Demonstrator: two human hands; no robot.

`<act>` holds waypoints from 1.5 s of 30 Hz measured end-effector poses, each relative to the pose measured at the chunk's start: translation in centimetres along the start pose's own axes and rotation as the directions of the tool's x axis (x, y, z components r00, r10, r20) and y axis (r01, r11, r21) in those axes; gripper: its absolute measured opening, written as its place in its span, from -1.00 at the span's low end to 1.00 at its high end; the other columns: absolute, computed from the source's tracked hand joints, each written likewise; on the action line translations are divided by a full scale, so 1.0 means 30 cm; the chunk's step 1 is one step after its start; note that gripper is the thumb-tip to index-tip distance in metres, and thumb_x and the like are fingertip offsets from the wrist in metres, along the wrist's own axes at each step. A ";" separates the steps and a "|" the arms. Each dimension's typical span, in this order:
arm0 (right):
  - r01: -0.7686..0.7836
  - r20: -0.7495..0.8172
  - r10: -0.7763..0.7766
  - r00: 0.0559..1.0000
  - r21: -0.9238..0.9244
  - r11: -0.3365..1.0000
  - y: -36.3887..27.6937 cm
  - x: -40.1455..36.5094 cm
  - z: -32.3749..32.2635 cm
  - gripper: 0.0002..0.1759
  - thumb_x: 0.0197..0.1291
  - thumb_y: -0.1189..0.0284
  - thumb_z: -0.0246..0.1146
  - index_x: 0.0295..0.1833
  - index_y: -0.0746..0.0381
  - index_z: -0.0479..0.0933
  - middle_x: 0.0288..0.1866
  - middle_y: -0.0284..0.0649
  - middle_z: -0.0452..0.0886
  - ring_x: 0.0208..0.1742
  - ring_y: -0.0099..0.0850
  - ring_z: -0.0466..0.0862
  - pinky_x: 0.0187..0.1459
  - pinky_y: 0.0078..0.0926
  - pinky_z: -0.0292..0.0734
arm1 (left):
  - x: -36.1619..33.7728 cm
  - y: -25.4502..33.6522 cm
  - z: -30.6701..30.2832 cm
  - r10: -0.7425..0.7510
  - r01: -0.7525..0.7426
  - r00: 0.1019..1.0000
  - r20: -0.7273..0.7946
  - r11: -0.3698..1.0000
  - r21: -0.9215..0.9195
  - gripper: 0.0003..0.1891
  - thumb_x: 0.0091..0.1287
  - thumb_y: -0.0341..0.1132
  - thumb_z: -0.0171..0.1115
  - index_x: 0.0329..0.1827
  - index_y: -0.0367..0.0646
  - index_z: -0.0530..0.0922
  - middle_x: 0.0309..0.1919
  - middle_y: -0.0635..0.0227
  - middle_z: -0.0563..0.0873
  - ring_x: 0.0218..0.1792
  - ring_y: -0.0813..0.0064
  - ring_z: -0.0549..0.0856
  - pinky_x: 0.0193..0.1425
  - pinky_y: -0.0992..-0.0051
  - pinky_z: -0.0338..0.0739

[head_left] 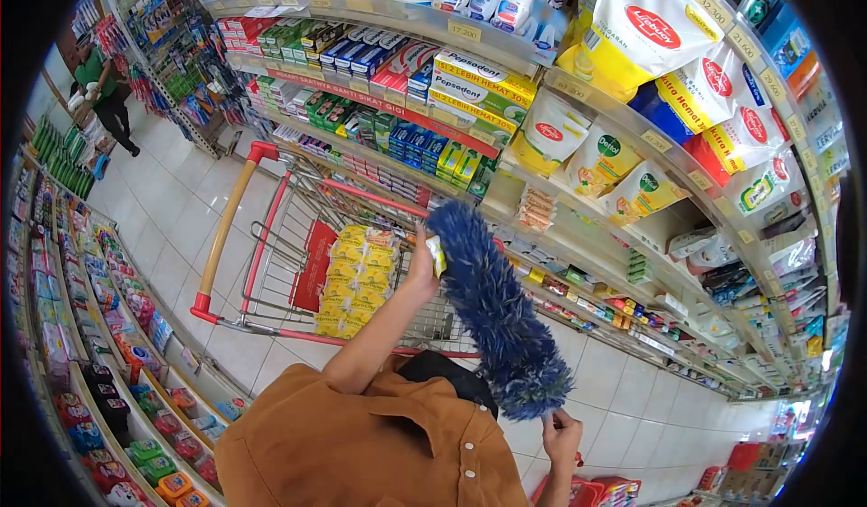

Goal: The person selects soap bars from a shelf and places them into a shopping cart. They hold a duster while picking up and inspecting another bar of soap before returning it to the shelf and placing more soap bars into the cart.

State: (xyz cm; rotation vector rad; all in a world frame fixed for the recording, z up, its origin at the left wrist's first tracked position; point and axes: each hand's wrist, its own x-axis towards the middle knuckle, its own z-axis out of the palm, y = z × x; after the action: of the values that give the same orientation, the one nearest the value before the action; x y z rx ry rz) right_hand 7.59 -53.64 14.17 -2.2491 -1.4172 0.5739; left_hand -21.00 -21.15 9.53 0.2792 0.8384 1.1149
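Observation:
A fluffy blue duster (501, 313) slants over the near side of the shopping cart (221, 227). At its lower end my right hand (562, 437) is closed around the handle. Beside its upper end is my left hand (423, 268), fingers wrapped round a small yellow and white packet (437, 256) that lies against the duster's fibres. Yellow packs (357, 281) are stacked inside the cart, next to a red panel (314, 265).
Toothpaste boxes (479, 87) and refill pouches (646, 24) fill the shelves ahead and to the right. Lower shelves of packets (99, 299) line the left. A person in green (95, 78) stands in the tiled aisle at the far left. Red baskets (596, 491) sit at the bottom right.

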 end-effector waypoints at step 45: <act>0.045 -0.080 -0.040 0.996 0.054 0.998 -0.007 0.080 0.014 -0.83 0.10 0.50 0.32 -0.20 0.35 0.62 -0.61 0.00 0.52 -0.65 -0.27 0.53 -0.52 -0.45 0.40 | -0.039 0.122 0.048 -0.069 0.092 0.994 0.090 0.956 -0.278 0.14 0.08 0.67 -0.35 0.44 -0.17 0.26 0.36 0.16 0.41 0.34 0.12 0.40 0.44 0.02 0.20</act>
State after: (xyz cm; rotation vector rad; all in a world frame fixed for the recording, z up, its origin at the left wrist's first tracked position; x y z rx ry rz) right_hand 8.15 -51.30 13.64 -2.1686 -1.3893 0.4986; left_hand -22.66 -20.25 13.18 0.0497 0.6057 1.1236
